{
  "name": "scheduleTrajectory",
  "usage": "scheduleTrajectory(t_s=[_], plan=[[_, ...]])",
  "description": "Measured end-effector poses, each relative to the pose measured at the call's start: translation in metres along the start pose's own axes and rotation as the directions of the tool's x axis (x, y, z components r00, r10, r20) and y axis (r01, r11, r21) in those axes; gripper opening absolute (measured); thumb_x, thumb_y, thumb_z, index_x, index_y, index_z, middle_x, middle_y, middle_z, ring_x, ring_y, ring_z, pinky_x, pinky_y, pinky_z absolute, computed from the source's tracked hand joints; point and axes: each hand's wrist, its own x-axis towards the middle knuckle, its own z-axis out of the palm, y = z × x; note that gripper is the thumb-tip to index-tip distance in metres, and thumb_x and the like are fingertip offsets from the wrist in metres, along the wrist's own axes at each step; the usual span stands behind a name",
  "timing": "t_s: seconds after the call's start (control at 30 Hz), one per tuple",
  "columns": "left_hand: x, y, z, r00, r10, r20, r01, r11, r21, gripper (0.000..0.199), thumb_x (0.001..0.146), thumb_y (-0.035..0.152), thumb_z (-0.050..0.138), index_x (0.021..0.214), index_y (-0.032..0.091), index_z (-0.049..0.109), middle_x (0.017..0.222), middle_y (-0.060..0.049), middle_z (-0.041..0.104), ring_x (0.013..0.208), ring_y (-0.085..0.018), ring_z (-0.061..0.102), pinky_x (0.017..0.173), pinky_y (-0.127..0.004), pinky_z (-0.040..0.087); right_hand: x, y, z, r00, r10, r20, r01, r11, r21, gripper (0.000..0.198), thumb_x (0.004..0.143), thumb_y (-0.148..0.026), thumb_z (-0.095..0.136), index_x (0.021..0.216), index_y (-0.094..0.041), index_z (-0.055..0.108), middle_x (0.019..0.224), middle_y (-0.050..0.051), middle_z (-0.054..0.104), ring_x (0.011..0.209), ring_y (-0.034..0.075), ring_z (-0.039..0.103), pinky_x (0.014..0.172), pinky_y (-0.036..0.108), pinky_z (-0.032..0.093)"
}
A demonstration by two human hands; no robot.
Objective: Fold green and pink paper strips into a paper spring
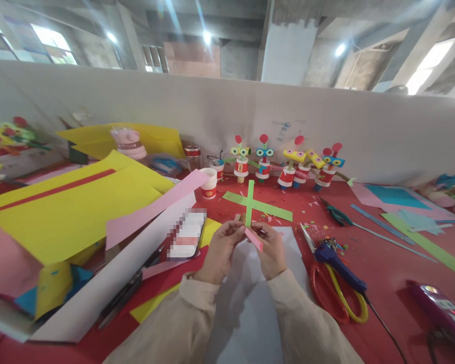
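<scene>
1. At table centre, over a white sheet (288,242), a pink paper strip (253,238) is pinched between both hands; it is held just above the sheet, slanting down to the right.
2. Left hand (220,253): fingers are closed on the strip's upper end, where a small folded, ribbed piece is seen.
3. Right hand (272,250): fingers are closed on the strip's lower part; the two hands are held nearly touching.
4. Green paper cross (256,203): laid flat on the red table (382,273), just beyond the hands.
5. Paper-cup figures (288,164): a row is stood against the white partition, with red cups, goggle eyes and red discs on top.
6. Scissors (335,288): red and yellow handles, laid near the right hand; a blue tool is rested across them.
7. Yellow sheets (72,207) and a pink sheet (155,207): stacked at left.
8. Writing: faint marks are seen on the partition, too small to be read; one label beside the left hand is blurred.
</scene>
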Motion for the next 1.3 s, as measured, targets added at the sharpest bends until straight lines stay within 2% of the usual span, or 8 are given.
scheduleTrajectory(t_s=[0.23, 0.43, 0.57, 0.67, 0.77, 0.87, 0.97, 1.3], plan=[[0.003, -0.004, -0.005, 0.999, 0.035, 0.020, -0.035, 0.999, 0.007, 0.022, 0.057, 0.020, 0.077, 0.073, 0.015, 0.062, 0.066, 0.002, 0.062, 0.060, -0.008, 0.056, 0.066, -0.023, 0.045, 0.001, 0.002, -0.002, 0.999, -0.012, 0.036, 0.012, 1.000, -0.006, 0.015, 0.062, -0.026, 0.070, 0.076, -0.019, 0.069, 0.068, 0.001, 0.065, 0.060, 0.014, 0.056, 0.059, 0.027, 0.047], [0.005, -0.003, -0.004, 0.999, 0.033, -0.031, -0.033, 0.999, -0.004, 0.028, 0.054, 0.021, 0.078, 0.075, 0.015, 0.061, 0.064, 0.002, 0.063, 0.058, -0.010, 0.057, 0.065, -0.025, 0.046, 0.003, 0.007, -0.004, 0.995, -0.078, 0.067, 0.086, 0.988, -0.130, 0.015, 0.066, -0.028, 0.068, 0.079, -0.020, 0.072, 0.078, 0.002, 0.066, 0.071, 0.016, 0.059, 0.068, 0.029, 0.048], [0.003, -0.001, -0.002, 0.995, 0.048, -0.085, -0.048, 0.999, 0.002, 0.029, 0.053, 0.023, 0.079, 0.074, 0.015, 0.061, 0.068, 0.001, 0.064, 0.062, -0.010, 0.059, 0.066, -0.025, 0.046, 0.003, 0.005, -0.003, 0.993, -0.045, 0.110, 0.054, 0.995, -0.079, 0.023, 0.063, -0.030, 0.072, 0.083, -0.019, 0.070, 0.083, 0.004, 0.069, 0.078, 0.018, 0.062, 0.073, 0.032, 0.049], [0.002, 0.000, -0.001, 0.994, 0.049, -0.102, -0.049, 0.999, -0.004, 0.028, 0.053, 0.023, 0.079, 0.073, 0.015, 0.061, 0.067, 0.000, 0.064, 0.063, -0.011, 0.059, 0.067, -0.025, 0.046, 0.002, 0.001, -0.001, 0.990, -0.001, 0.139, 0.007, 0.999, -0.045, 0.021, 0.062, -0.032, 0.073, 0.076, -0.017, 0.070, 0.080, 0.004, 0.070, 0.077, 0.019, 0.063, 0.075, 0.032, 0.050], [0.002, -0.001, 0.000, 0.995, 0.036, -0.092, -0.038, 0.999, -0.023, 0.026, 0.054, 0.022, 0.078, 0.072, 0.015, 0.061, 0.065, 0.001, 0.064, 0.062, -0.011, 0.059, 0.068, -0.025, 0.046, 0.001, -0.002, 0.000, 0.994, 0.026, 0.104, -0.026, 1.000, 0.000, 0.023, 0.065, -0.037, 0.071, 0.072, -0.015, 0.070, 0.069, 0.003, 0.069, 0.068, 0.017, 0.063, 0.071, 0.033, 0.051], [0.003, -0.003, -0.001, 0.996, 0.023, -0.080, -0.027, 0.999, -0.043, 0.025, 0.055, 0.021, 0.078, 0.074, 0.015, 0.062, 0.068, 0.001, 0.064, 0.063, -0.010, 0.060, 0.069, -0.025, 0.046, 0.001, -0.002, 0.001, 0.998, 0.042, 0.047, -0.045, 0.997, 0.069, 0.027, 0.064, -0.038, 0.072, 0.079, -0.015, 0.069, 0.068, 0.003, 0.069, 0.065, 0.017, 0.064, 0.071, 0.034, 0.052], [0.003, -0.003, -0.003, 0.997, 0.015, -0.070, -0.019, 0.998, -0.053, 0.025, 0.056, 0.021, 0.078, 0.076, 0.014, 0.063, 0.071, 0.000, 0.064, 0.065, -0.009, 0.060, 0.070, -0.024, 0.046, 0.001, -0.003, 0.001, 0.998, 0.055, 0.032, -0.057, 0.995, 0.076, 0.026, 0.064, -0.037, 0.073, 0.076, -0.014, 0.069, 0.067, 0.004, 0.069, 0.064, 0.017, 0.065, 0.072, 0.035, 0.053], [0.007, 0.009, -0.012, 0.980, -0.112, 0.165, 0.113, 0.994, 0.002, 0.014, 0.067, 0.025, 0.072, 0.074, 0.013, 0.068, 0.077, -0.004, 0.065, 0.075, -0.013, 0.059, 0.078, -0.027, 0.045, 0.003, -0.006, -0.003, 0.997, 0.072, 0.031, -0.072, 0.997, -0.014, 0.022, 0.064, -0.036, 0.071, 0.071, -0.014, 0.069, 0.065, 0.004, 0.068, 0.062, 0.016, 0.062, 0.066, 0.032, 0.052]])
